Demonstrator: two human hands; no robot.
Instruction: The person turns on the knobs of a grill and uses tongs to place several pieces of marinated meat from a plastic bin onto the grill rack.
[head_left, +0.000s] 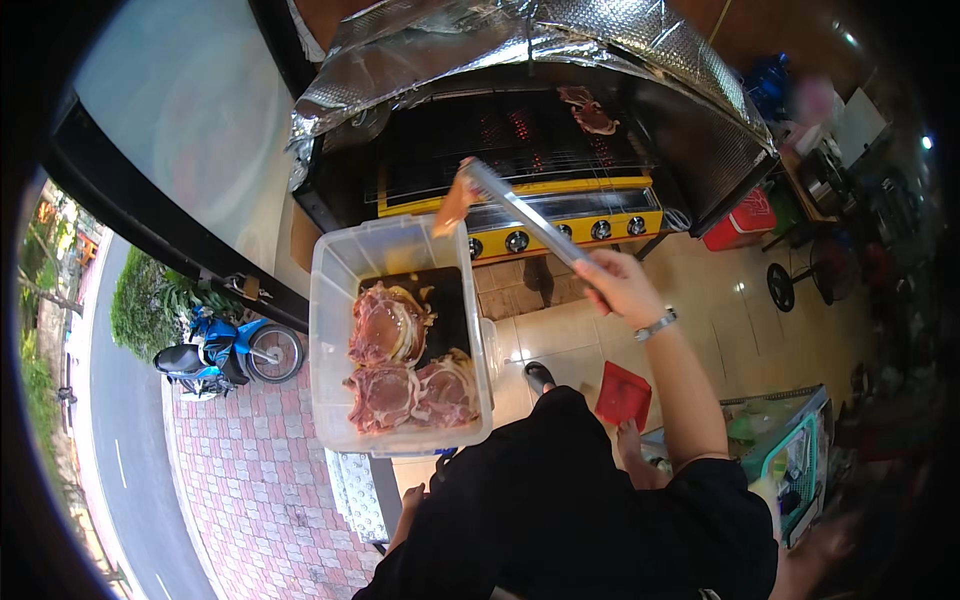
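My right hand (619, 283) grips metal tongs (529, 216), their tips pinching a slice of meat (454, 202). That slice hangs over the far right rim of a translucent plastic tub (321, 337), in front of the grill. Raw pork chops (390, 326) lie in several stacks in the tub, with dark liquid around them. Beyond stands a yellow grill (495, 246) with knobs along its front and burners glowing red under the grate. One piece of meat (589, 111) lies at the grate's far right. My left hand (413, 495) is low beside my body, below the tub; its fingers are partly hidden.
A foil-covered hood (465, 56) encloses the grill's top and sides. A red cooler (742, 221) stands right of it. On the tiled floor a red plastic object (624, 394) lies near my feet. A turquoise basket (795, 465) is at lower right. Outside, a blue motorbike (225, 352) is parked.
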